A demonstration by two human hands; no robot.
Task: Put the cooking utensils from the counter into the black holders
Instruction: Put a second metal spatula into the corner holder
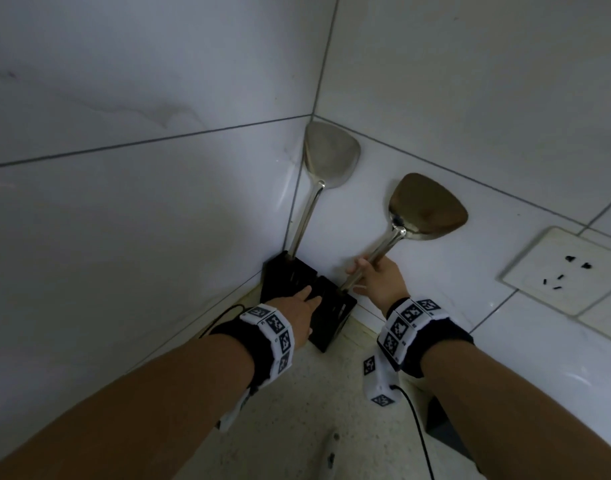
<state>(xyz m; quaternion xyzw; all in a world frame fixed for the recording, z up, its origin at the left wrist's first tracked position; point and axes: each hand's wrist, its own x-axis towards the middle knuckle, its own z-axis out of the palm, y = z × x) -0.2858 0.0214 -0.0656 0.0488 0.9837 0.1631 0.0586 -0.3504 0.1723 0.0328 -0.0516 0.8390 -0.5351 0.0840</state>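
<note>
White tiled walls meet at a corner where two black holders (326,311) stand. A steel spatula (415,220) is clamped at its shaft by the right hand (378,280), handle end entering the nearer holder, which is steadied by the flat, open left hand (297,304). Stiff, smooth, probably slippery metal; it is best gripped mid-shaft.

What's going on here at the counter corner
A person is putting metal spatulas into two black holders in the tiled corner. The right hand grips the handle of the nearer spatula, whose end is going into the front holder. The left hand rests flat on that holder, steadying it. Another spatula already stands in the back holder.
</note>
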